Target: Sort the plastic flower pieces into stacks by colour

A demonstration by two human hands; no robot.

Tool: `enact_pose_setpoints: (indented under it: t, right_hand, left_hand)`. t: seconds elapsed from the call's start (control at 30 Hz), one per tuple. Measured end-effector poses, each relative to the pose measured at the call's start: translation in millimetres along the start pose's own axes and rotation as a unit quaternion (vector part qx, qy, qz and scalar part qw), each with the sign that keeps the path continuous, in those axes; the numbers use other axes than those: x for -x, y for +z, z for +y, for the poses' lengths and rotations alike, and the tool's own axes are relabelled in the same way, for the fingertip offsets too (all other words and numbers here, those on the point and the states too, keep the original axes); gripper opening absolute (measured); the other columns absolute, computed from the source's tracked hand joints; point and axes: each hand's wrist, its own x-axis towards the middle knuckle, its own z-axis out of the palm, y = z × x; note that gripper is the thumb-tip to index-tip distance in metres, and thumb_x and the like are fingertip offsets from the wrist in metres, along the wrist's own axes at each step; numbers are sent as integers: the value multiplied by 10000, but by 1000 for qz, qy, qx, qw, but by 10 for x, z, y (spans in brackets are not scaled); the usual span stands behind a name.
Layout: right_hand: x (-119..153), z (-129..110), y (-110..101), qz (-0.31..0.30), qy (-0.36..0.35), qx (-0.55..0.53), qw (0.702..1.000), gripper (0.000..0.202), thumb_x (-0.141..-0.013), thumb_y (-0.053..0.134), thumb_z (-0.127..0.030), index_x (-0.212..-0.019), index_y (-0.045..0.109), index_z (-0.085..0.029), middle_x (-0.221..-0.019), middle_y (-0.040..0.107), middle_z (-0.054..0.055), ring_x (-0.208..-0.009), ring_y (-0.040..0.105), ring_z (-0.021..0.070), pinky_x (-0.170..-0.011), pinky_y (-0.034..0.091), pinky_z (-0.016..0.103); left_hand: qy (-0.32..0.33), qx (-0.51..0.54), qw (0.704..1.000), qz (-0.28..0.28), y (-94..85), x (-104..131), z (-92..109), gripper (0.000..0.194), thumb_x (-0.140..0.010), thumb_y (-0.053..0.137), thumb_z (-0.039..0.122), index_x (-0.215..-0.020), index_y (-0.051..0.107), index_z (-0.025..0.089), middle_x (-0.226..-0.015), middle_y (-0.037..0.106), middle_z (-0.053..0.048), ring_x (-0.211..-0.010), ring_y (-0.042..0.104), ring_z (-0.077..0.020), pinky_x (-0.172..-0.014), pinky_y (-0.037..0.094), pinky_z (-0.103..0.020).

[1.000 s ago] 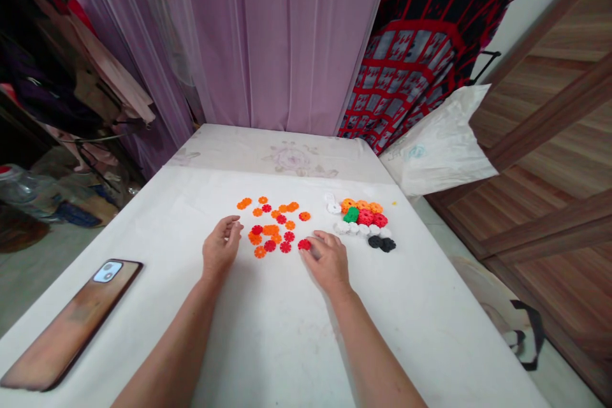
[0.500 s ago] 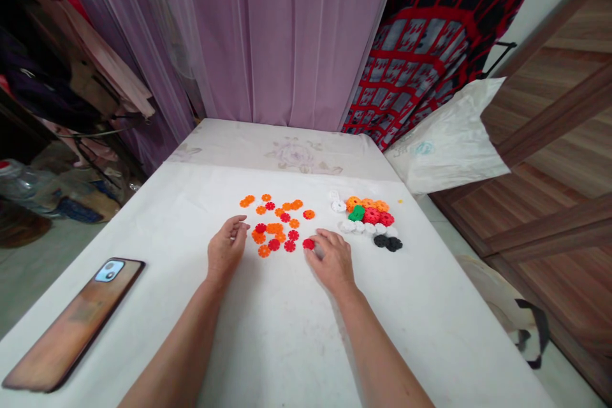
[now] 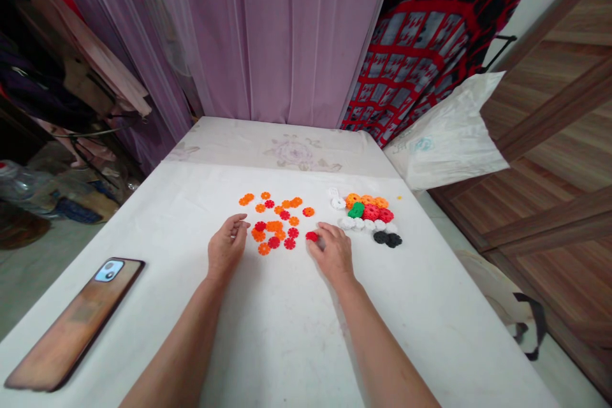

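Observation:
My right hand (image 3: 333,248) has a red flower-shaped disc (image 3: 312,236) at its thumb and fingertips, just above or on the white tabletop. My left hand (image 3: 227,245) rests at the left edge of the scattered discs, its fingers loosely curved and apart, with nothing in them. Between the hands lie several orange discs (image 3: 264,248) and red discs (image 3: 289,243), some overlapping. Right of my right hand are grouped discs: orange ones (image 3: 368,201) at the back, a green stack (image 3: 356,210) beside red ones (image 3: 371,212), then a white row (image 3: 369,225) and black ones (image 3: 394,240).
A phone (image 3: 76,325) lies face down at the table's left side. A white plastic bag (image 3: 449,134) stands beyond the right edge of the table (image 3: 287,331). Purple curtains (image 3: 287,32) hang behind. White pieces (image 3: 338,203) lie left of the orange group.
My right hand has shifted slightly up and away from me, and the red disc at its fingertips has moved with it. My left hand has stayed in place.

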Motion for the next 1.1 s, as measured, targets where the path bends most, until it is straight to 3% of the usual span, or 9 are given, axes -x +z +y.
enact_pose_setpoints:
  t: [0.37, 0.7, 1.1]
  right_hand:
    - [-1, -45, 35, 25, -31, 10, 999, 219, -824, 627, -263, -1020, 721, -236, -1188, 676, 70, -1095, 558, 243, -926, 405, 371]
    - [-118, -219, 95, -27, -91, 51, 994, 230, -831, 649, -261, -1036, 739, -314, -1400, 543, 71, -1398, 316, 323, -1062, 300, 522]
    - [-68, -314, 119, -15, -77, 62, 995, 271, -835, 654, -378, -1062, 722, -246, -1399, 553, 114, -1397, 334, 341, -1078, 295, 520]
  left_hand:
    - [5, 1, 1000, -3, 1, 3, 17, 344, -823, 493, 417, -1084, 629, 241, -904, 767, -22, -755, 712, -163, -753, 562, -291]
    - [-1, -9, 1000, -12, -1, 10, 44, 293, -826, 491, 358, -1059, 635, 253, -888, 765, -3, -771, 713, -155, -750, 556, -275]
    - [-3, -31, 999, -15, -2, 11, 62, 306, -815, 492, 389, -1037, 656, 257, -887, 768, -4, -786, 712, -161, -751, 546, -278]
